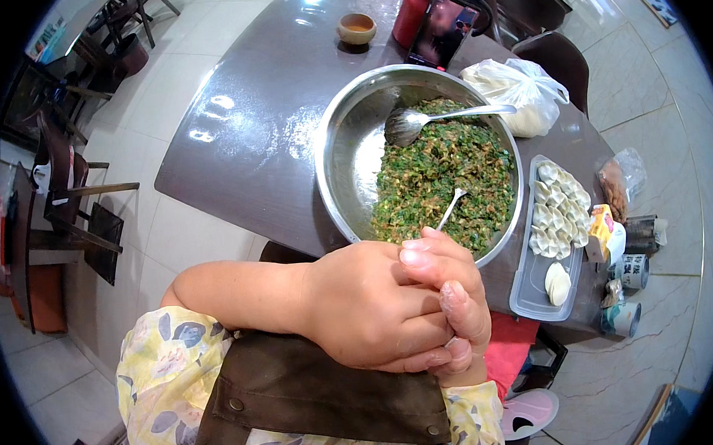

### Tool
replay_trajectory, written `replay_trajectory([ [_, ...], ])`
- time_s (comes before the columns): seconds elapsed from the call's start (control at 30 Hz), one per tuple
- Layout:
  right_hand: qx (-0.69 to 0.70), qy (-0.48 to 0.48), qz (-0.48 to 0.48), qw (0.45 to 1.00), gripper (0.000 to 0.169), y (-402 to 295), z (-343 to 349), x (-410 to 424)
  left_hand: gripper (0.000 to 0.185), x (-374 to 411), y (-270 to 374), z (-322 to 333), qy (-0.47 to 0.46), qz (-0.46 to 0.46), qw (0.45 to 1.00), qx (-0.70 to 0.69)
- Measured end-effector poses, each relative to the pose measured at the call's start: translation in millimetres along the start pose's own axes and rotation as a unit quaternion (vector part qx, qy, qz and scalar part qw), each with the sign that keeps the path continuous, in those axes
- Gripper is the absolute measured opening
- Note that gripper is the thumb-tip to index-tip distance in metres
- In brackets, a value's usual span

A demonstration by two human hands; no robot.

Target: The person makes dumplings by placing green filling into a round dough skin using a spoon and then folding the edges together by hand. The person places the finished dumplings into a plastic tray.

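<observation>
My left hand (361,313) and my right hand (473,310) are pressed together in front of the brown apron (328,381), fingers folded over one another. White flour dusts some fingertips. Whatever may lie between the palms is hidden. Just beyond them stands a wide stainless steel bowl (350,168) holding chopped green filling (444,169). A small metal spoon (452,208) rests in the filling, its near end meeting my fingers in the picture; contact cannot be told. A large metal serving spoon (409,126) leans over the bowl's far right rim.
Right of the bowl, a plastic tray (527,298) carries rows of folded dumplings (558,212) and a few round wrappers (557,284). A white plastic bag (516,93), a phone (443,30), a red jug (409,17) and a small cup (356,29) stand behind. Cans (621,319) line the right edge.
</observation>
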State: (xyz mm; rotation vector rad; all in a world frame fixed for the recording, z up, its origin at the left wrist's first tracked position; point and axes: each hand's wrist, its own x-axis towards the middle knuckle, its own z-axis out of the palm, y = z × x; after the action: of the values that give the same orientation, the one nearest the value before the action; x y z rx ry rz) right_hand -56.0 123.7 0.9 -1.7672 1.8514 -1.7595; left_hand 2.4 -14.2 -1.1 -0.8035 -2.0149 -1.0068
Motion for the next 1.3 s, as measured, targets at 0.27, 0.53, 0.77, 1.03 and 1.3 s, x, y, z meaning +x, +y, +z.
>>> replay_trajectory([
  [0.27,-0.018,-0.015,-0.023,0.999,0.043,-3,-1,5,0.016,-2,1,4,-0.002,0.027,1.000,-0.003],
  [0.53,-0.003,-0.003,-0.093,0.996,0.046,14,0,17,0.017,1,2,1,0.032,-0.004,0.999,0.007],
  [0.77,0.007,-0.011,-0.098,0.995,0.047,10,0,22,0.021,6,12,-7,-0.027,-0.020,0.999,-0.027],
  [1.03,0.014,-0.017,-0.094,0.995,0.047,10,0,23,0.019,9,10,2,0.071,-0.008,0.997,-0.001],
  [1.3,0.030,-0.022,-0.100,0.994,0.048,11,1,24,0.016,7,7,2,0.075,-0.014,0.997,0.000],
])
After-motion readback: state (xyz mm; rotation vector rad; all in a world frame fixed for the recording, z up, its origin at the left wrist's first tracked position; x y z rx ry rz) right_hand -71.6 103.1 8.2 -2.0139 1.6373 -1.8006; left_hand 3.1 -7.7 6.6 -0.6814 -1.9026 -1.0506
